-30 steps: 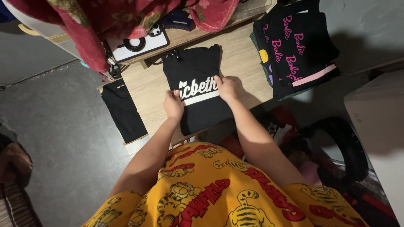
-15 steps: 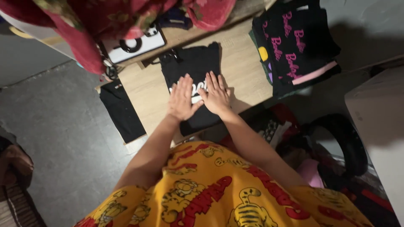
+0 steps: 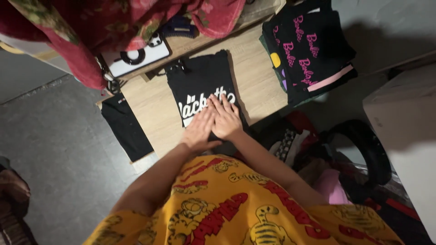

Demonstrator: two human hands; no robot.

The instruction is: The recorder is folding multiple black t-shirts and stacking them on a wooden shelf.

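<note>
Folded black cotton T-shirt with white lettering [image 3: 202, 88] flat on the pale wooden tabletop [image 3: 156, 106], near its front edge. Left hand [image 3: 198, 131] spread open, palm down, pressed on the shirt's lower part, gripping nothing. Right hand [image 3: 224, 116] likewise flat and open, fingers extended, touching the left hand and lying over the lettering's lower edge. Stack of black garments with pink lettering [image 3: 306, 50] at the table's right end, well apart. White phone with ring holder [image 3: 134, 56] behind the shirt, partly under a red floral blanket [image 3: 91, 27]. Narrow black cloth [image 3: 125, 127] hanging at the table's left edge.
</note>
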